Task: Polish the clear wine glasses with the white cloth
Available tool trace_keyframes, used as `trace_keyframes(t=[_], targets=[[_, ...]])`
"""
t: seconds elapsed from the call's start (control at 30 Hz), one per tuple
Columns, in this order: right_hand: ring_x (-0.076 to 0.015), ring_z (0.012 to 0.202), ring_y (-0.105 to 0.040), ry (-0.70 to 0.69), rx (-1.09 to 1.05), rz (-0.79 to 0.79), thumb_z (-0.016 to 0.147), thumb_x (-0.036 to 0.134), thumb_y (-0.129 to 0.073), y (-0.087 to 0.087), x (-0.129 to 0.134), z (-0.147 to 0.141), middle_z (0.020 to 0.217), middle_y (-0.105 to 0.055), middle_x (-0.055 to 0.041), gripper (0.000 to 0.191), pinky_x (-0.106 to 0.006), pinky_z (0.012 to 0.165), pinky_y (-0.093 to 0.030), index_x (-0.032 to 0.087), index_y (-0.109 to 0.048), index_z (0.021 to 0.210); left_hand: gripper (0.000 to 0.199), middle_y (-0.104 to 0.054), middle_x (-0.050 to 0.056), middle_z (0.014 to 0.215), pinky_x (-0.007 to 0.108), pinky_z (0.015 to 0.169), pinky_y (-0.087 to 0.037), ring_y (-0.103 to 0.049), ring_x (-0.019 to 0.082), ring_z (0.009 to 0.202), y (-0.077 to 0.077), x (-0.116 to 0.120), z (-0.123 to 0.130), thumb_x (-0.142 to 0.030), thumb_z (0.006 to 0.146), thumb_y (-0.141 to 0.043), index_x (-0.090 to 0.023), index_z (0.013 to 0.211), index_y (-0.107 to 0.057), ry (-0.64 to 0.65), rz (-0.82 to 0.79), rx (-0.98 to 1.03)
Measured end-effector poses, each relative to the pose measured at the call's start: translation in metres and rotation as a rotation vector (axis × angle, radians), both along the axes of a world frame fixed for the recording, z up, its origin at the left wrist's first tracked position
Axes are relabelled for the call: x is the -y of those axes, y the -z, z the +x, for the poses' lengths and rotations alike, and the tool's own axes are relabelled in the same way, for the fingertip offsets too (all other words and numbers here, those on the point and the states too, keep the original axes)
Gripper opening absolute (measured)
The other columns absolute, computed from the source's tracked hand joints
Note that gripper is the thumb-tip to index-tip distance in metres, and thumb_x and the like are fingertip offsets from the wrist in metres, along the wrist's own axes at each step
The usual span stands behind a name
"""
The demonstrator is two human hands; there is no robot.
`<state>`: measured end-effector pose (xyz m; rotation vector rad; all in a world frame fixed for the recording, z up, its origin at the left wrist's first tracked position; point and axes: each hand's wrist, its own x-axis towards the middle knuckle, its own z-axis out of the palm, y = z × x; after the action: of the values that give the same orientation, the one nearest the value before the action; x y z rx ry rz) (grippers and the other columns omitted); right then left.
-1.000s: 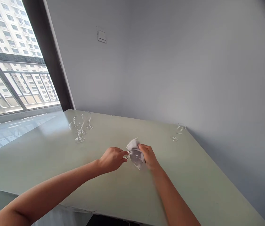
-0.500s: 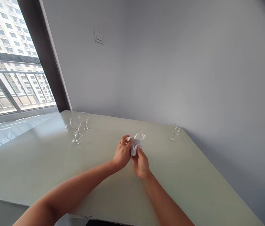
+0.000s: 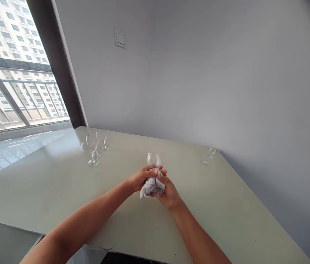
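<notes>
A clear stemmed glass (image 3: 153, 160) is between my two hands, its bowl pointing away from me. Bunched around its lower part is a pale cloth (image 3: 152, 186), which hides the stem. My left hand (image 3: 141, 177) is closed on the glass from the left, fingers across the base of the bowl. From the right, my right hand (image 3: 168, 190) is closed on the cloth, with its thumb on top near the stem.
Several clear glasses (image 3: 93, 161) stand together at the back left of the pale table (image 3: 110, 216). One more glass (image 3: 205, 162) is by the right edge. Walls rise behind, with a window at left.
The glass has turned from tilting right to pointing straight away from me. My hands have come closer together around it, and more of the cloth shows below. The view has shifted slightly.
</notes>
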<state>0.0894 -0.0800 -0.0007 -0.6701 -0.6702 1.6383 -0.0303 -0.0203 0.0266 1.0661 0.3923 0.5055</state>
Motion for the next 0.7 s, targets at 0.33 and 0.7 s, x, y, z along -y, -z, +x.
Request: trace_keyframes(t=[0.33,0.7], targets=[[-0.0112,0.048,-0.051,0.418,0.101,-0.237,0.063,0.037,-0.069,0.015,-0.018,0.021,0.060,-0.057,0.0013,0.026,-0.021,0.037,-0.035,0.017,-0.058,0.074,0.039,-0.064,0.007,0.085,0.020,0.057,-0.039,-0.056,0.010,0.066,0.012,-0.001,0.004,-0.026,0.061,-0.072,-0.015,0.090,-0.049,-0.400,0.092,0.043],[-0.0203,0.100,-0.048,0.237,1.282,0.801,0.080,0.016,-0.044,-0.012,0.013,0.012,0.108,-0.053,-0.0050,0.031,-0.036,0.081,-0.042,0.030,-0.063,0.100,0.020,-0.053,0.000,0.060,0.019,0.050,-0.039,-0.050,0.007,0.052,0.022,-0.016,-0.005,-0.024,0.064,-0.068,-0.011,0.069,-0.054,-0.320,-0.223,0.066]])
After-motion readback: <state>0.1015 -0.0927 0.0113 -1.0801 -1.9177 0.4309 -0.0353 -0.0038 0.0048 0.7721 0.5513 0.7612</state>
